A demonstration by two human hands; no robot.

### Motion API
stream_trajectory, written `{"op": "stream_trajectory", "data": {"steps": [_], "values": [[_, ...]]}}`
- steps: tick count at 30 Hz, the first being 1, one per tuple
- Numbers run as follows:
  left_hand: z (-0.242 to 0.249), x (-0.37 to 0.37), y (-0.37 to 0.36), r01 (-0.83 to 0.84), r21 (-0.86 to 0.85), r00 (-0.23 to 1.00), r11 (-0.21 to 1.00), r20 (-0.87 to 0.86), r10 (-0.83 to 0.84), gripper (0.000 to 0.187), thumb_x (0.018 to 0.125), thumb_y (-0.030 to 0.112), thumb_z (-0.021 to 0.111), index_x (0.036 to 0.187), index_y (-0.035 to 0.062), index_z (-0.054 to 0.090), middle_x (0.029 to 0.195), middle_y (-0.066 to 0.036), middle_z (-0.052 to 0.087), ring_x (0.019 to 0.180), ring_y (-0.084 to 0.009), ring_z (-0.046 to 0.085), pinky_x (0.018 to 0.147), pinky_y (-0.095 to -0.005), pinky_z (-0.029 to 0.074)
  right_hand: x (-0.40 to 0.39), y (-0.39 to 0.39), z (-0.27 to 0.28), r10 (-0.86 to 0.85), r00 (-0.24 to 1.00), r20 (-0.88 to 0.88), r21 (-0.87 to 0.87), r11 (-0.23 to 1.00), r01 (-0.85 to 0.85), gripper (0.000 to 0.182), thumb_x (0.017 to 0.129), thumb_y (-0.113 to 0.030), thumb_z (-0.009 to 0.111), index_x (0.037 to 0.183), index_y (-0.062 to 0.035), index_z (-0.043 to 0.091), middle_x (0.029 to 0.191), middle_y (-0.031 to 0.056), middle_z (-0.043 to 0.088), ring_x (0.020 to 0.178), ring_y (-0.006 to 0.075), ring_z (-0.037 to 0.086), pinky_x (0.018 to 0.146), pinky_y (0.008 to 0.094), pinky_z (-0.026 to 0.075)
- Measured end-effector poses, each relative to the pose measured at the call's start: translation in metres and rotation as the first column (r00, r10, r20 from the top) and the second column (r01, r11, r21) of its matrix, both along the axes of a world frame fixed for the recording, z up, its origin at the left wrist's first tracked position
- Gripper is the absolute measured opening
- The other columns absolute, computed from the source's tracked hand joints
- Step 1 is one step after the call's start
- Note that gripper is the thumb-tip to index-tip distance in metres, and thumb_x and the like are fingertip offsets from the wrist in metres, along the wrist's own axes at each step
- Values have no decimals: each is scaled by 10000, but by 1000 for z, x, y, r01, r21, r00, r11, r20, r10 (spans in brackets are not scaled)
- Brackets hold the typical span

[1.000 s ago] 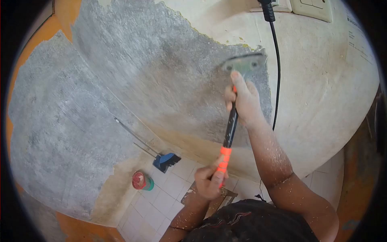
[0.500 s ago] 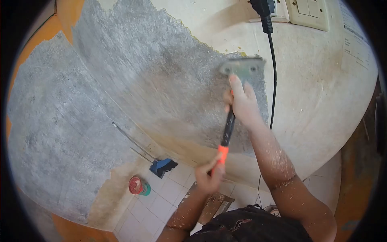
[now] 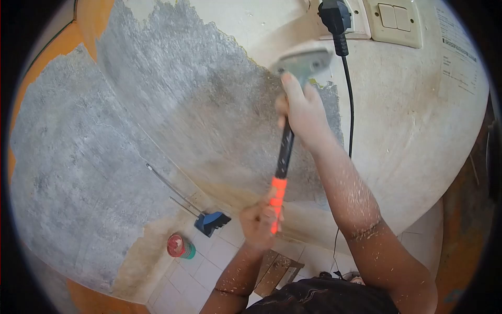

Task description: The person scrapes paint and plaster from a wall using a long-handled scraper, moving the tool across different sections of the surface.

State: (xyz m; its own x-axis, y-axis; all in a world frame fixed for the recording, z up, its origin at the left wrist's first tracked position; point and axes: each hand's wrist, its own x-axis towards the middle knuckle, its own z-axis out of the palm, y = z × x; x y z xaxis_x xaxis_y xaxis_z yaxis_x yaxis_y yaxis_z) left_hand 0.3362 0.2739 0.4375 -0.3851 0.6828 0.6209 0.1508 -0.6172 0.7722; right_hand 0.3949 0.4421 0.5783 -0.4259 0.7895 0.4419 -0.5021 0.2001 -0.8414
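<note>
A long-handled scraper [image 3: 285,149] with a wide flat head, a black shaft and an orange grip slants up across the wall. My right hand [image 3: 303,107] is closed round the shaft just below the head, its thumb against the head. Lower down, my left hand [image 3: 259,221] wraps the orange grip. The scraper head lies over the ragged edge between the grey bared wall [image 3: 219,115] and the cream paint [image 3: 397,115]. Both the head and my hands are slightly blurred. Pale flakes cling to my forearms.
A black plug [image 3: 334,18] sits in a socket beside a light switch [image 3: 395,18]; its cable hangs down right of my right hand. On the tiled floor are a blue dustpan [image 3: 211,223], a red and green basket [image 3: 181,246] and a wooden stool [image 3: 274,275].
The scraper head has moved up and left, from the grey area onto the paint edge. Both hands have shifted left with it, my right hand also upward.
</note>
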Motion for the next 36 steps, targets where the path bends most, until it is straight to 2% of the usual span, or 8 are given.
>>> {"op": "stream_trajectory", "data": {"steps": [2, 4, 8, 14, 17, 24, 27, 36], "values": [[8, -1, 1, 126, 101, 985, 987, 106, -137, 371, 896, 209, 515, 1190, -18, 523, 662, -96, 553, 490, -98, 472, 436, -215, 395, -2, -1, 10, 12, 999, -48, 33, 999, -11, 372, 914, -393, 436, 726, -72, 439, 522, -6, 428, 401, 93, 424, 391, 232, 350], [-2, -3, -2, -15, 24, 999, 1000, 42, 14, 508, 896, 370, 491, 1139, -74, 529, 575, -88, 523, 421, -115, 457, 368, -232, 375, -1, -9, 2, -20, 997, -73, 50, 998, 23, 373, 914, -383, 440, 718, -66, 449, 521, -7, 429, 387, 99, 416, 389, 240, 349], [-48, 22, -10, -128, -177, 987, 976, 75, 143, 535, 891, 400, 489, 1142, -72, 512, 590, -90, 521, 430, -121, 458, 363, -224, 368, -1, -10, -57, 26, 998, 65, -35, 999, -24, 351, 917, -382, 433, 801, -51, 459, 523, -7, 429, 382, 88, 409, 393, 238, 347], [1, -7, 6, 29, 58, 999, 998, 11, -30, 536, 886, 417, 504, 1208, -12, 505, 666, -96, 544, 490, -112, 468, 427, -212, 383, -9, -6, 12, 40, 999, -35, 24, 999, -39, 332, 919, -322, 418, 863, -1, 477, 528, 23, 466, 407, 119, 468, 413, 257, 379], [-1, -10, -4, -66, -27, 997, 997, 50, 67, 594, 885, 474, 468, 1186, -36, 512, 669, -107, 545, 475, -115, 467, 418, -210, 376, -11, -7, -1, 3, 999, -46, 47, 999, -1, 323, 918, -321, 428, 868, -5, 478, 532, 20, 464, 401, 119, 459, 389, 263, 370], [-29, -7, -6, -74, -133, 997, 988, 19, 78, 562, 882, 479, 467, 1102, -29, 560, 671, -123, 545, 471, -117, 468, 415, -212, 377, -1, -7, -23, -10, 1000, -23, 73, 997, 11, 356, 924, -380, 418, 787, -54, 453, 513, 9, 441, 394, 98, 439, 387, 247, 363], [-11, -6, 3, 121, 56, 992, 991, -41, -119, 532, 924, 446, 357, 1172, 4, 516, 589, -108, 519, 385, -118, 418, 362, -219, 352, -4, -1, -5, 17, 1000, -18, 27, 1000, -16, 348, 923, -381, 425, 804, -54, 445, 507, 1, 432, 393, 91, 436, 386, 239, 358], [-43, -7, -7, 36, -123, 998, 992, 54, -30, 459, 886, 422, 492, 1013, -12, 570, 675, -129, 544, 495, -129, 474, 415, -224, 380, -2, -6, -31, 4, 999, 35, 30, 1000, -5, 348, 920, -379, 431, 807, -50, 443, 528, -12, 438, 402, 96, 442, 414, 237, 362]]}}
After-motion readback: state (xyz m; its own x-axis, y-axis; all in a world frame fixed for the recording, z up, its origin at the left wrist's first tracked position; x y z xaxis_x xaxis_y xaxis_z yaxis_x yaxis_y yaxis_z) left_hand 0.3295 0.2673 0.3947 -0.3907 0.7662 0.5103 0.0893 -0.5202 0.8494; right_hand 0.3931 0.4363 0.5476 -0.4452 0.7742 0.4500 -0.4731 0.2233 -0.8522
